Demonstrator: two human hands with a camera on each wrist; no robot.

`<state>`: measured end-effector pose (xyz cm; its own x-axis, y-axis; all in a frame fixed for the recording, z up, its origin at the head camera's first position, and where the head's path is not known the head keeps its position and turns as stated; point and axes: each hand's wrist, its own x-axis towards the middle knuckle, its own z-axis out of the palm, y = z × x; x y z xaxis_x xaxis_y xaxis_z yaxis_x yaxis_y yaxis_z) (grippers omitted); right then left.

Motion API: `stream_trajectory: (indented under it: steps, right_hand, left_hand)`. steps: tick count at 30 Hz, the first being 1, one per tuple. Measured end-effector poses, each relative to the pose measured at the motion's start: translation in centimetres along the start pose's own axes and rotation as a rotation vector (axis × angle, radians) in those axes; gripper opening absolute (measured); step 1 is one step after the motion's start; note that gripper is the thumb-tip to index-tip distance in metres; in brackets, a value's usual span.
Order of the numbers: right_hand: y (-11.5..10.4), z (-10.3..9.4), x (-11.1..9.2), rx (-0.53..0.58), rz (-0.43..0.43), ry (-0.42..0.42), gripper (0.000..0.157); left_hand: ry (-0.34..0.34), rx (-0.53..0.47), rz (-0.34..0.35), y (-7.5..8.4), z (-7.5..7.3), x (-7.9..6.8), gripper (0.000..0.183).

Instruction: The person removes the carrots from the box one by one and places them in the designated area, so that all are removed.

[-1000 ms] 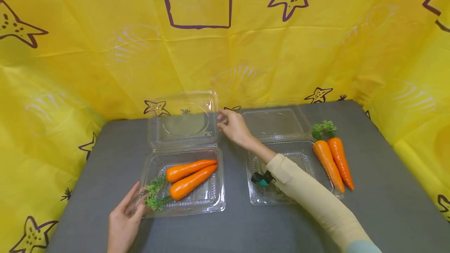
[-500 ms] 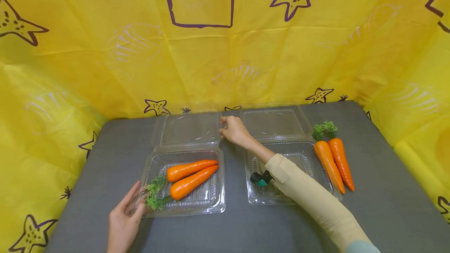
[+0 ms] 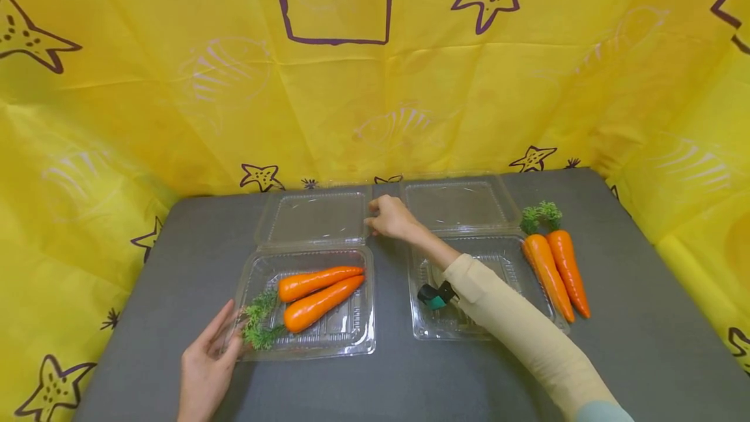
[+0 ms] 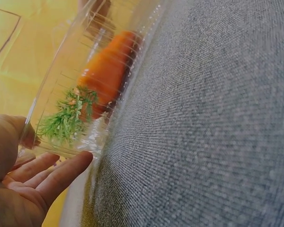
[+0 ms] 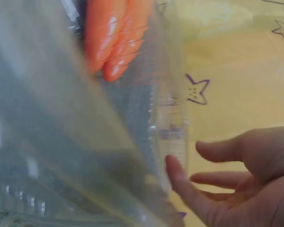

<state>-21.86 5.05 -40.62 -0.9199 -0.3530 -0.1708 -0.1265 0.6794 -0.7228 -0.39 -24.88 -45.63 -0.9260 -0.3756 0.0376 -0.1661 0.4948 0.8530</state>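
Note:
A clear plastic clamshell container [image 3: 305,347] stands on the left with two orange carrots [image 3: 322,303] in its base, green tops to the left. Its lid [image 3: 319,217] lies folded back flat behind it. My left hand [image 3: 205,370] holds the container's near left corner; in the left wrist view the thumb is at the rim and the fingers [image 4: 68,175] are low along the wall. At the lid's right edge is my right hand [image 3: 391,215]. The right wrist view shows its thumb apart from the index finger [image 5: 177,175], whose tip is right at the lid's rim.
A second clear clamshell [image 3: 510,246] sits open on the right, its lid folded back, partly under my right forearm. Two more carrots [image 3: 553,275] with green tops lie beside its right edge. A yellow patterned cloth [image 3: 410,83] hangs behind the grey table [image 3: 351,389].
The left container's lid has gone from standing raised to lying flat back on the table. My right hand has come down slightly with it. My left hand has stayed at its corner.

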Motion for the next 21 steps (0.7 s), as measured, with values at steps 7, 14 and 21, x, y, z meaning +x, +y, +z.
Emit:
stream_trajectory:
  steps: [7, 14, 21]
  right_hand:
    - [-0.5, -0.9, -0.8, -0.087, -0.034, 0.008, 0.05]
    - [-2.6, -1.5, -2.8, -0.142, -0.188, 0.026, 0.042]
    - [-5.4, -0.1, -5.1, -0.175, -0.409, -0.097, 0.042]
  left_hand:
    - [-0.004, 0.0, 0.001, 0.1, -0.1, 0.0, 0.053]
    - [-0.015, -0.001, -0.009, 0.1, -0.1, 0.0, 0.053]
    - [-0.017, -0.047, -0.015, 0.2, -0.1, 0.0, 0.052]
